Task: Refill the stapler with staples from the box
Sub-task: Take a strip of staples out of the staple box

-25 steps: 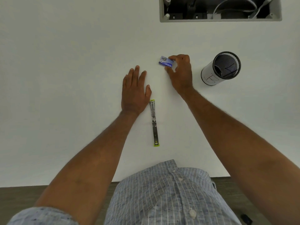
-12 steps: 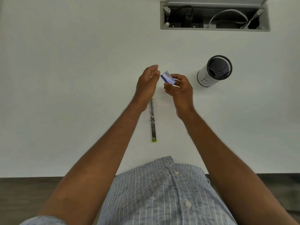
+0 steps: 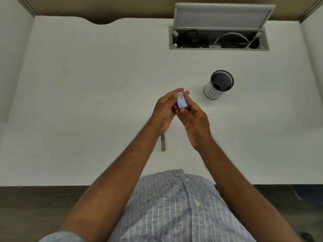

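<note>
The stapler [image 3: 163,142] lies on the white bench [image 3: 87,102], its far half hidden under the left hand [image 3: 165,109]; the staple box [image 3: 181,102] is gripped between both hands, right hand [image 3: 194,121] beside, raised above the stapler.

Looking like an office: white desk [image 3: 87,102], open cable hatch [image 3: 218,39] showing wiring, mesh pen cup [image 3: 218,84].
</note>
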The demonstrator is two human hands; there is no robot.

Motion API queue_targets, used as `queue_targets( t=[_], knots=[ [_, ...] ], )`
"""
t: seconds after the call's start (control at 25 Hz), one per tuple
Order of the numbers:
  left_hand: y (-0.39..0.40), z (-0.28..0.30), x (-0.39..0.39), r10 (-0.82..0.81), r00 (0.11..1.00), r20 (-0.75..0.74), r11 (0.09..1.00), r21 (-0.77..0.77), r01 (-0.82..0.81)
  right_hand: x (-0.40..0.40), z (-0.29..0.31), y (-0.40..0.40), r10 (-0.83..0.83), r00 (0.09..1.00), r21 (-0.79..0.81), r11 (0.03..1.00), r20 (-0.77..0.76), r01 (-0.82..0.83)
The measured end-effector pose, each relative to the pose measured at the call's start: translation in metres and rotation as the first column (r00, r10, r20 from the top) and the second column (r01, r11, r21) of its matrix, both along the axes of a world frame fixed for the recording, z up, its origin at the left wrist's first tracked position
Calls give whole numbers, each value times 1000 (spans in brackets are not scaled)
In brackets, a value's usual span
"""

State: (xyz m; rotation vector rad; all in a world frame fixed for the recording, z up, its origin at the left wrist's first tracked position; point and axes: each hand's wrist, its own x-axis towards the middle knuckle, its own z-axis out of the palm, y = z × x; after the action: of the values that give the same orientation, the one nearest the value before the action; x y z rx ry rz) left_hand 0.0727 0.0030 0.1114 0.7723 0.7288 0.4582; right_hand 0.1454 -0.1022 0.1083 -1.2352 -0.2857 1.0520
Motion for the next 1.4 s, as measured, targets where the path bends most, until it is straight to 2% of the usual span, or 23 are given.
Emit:
queue_targets(
  t=[0.2, 0.32, 0.44, 0.56, 0.64, 0.8, 0.92, 0.96, 1.04, 1.12, 1.2, 1.4],
  knots=[
    [-11, 11, -4, 5, 1000, 29, 999, 45, -6, -1, 13, -4, -86, 991, 57, 994, -98, 92],
    [-15, 15, -5, 20, 999, 43, 1000, 5, -20, -7, 17, -6, -136, 988, 28, 990, -72, 139],
    [-16, 22, -3, 74, 997, 7, 996, -56, -74, -11, 24, -10, -117, 993, 9, 993, 34, 117],
    [-17, 25, -4, 82, 993, -82, 990, -106, -90, -16, 27, -17, -33, 971, -108, 992, 235, 60],
    [-19, 28, -5, 75, 989, -125, 983, -155, -94, -17, 26, -24, 8, 899, -166, 984, 438, 72],
    [-24, 37, -7, 61, 989, -132, 962, -255, -94, -10, 33, -22, 48, 645, -107, 993, 763, 52],
    [-31, 39, -9, 48, 990, -135, 953, -290, -86, -5, 42, -13, 224, 394, -274, 959, 892, 76],
    [-32, 39, -9, 51, 988, -144, 952, -293, -92, -3, 42, -12, 263, 332, -308, 947, 906, 91],
    [-32, 38, -10, 66, 986, -154, 946, -306, -111, -2, 42, -12, 272, 275, -305, 949, 922, 85],
    [-32, 36, -11, 84, 984, -155, 938, -321, -130, -1, 42, -13, 262, 256, -286, 956, 931, 62],
    [-32, 34, -12, 92, 985, -149, 933, -332, -137, 0, 42, -14, 270, 274, -295, 954, 923, 53],
    [-36, 31, -13, 69, 986, -150, 949, -295, -111, 1, 42, -16, 218, 416, -264, 963, 883, 55]
  ],
)
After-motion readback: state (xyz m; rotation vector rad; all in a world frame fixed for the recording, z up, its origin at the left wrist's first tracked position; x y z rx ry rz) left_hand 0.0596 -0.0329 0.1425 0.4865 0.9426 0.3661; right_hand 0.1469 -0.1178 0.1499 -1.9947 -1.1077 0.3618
